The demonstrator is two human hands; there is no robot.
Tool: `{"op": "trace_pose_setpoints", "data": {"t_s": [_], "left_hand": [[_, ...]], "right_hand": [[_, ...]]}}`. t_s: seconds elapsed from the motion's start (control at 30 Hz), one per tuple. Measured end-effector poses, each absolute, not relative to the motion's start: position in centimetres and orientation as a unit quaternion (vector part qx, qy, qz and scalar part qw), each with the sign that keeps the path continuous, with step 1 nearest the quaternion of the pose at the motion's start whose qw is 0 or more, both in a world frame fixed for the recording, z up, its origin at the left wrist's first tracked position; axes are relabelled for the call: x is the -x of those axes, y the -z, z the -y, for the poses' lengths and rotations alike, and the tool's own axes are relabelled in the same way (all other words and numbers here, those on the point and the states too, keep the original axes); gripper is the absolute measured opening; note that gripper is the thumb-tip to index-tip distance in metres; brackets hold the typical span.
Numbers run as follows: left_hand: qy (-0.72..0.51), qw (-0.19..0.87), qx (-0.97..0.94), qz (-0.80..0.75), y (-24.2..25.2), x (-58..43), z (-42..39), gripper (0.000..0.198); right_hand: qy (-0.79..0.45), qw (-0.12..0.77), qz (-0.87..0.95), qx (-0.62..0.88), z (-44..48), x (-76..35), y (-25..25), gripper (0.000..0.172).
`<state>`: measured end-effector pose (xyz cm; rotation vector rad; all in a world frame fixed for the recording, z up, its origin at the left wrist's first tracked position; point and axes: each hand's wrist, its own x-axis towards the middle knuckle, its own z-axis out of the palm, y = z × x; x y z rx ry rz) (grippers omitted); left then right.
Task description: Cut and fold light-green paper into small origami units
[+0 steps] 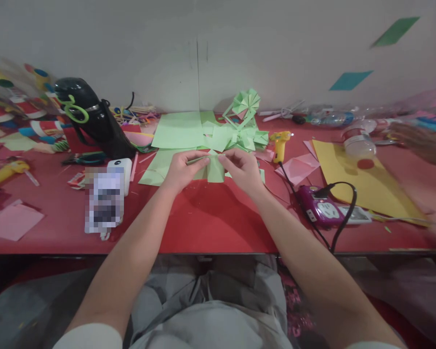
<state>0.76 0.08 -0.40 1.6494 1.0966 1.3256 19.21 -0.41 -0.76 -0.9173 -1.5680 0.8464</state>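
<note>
Both my hands meet over the middle of the red table, pinching a small piece of light green paper. My left hand grips its left edge with thumb and fingers closed. My right hand pinches the right side the same way. Behind the hands lie flat light green sheets and several folded green paper shapes, one fan-like and standing up near the wall.
A yellow glue gun, pink paper, a purple power strip with black cable and a yellow sheet lie right. A black bag, white device, pink sheet sit left. Another person's hand blurs at far right.
</note>
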Motion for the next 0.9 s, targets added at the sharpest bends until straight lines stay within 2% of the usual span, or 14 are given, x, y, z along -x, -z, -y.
{"op": "trace_pose_setpoints", "data": {"t_s": [0.27,0.9], "left_hand": [[-0.518,0.382,-0.640,-0.420,0.56,-0.70,-0.14,0.024],[-0.514,0.402,-0.624,-0.430,0.42,-0.70,0.07,0.030]], "right_hand": [[-0.358,0.537,0.650,0.401,0.21,-19.41,0.59,0.036],[-0.345,0.542,0.645,0.414,0.02,-19.53,0.77,0.030]]}}
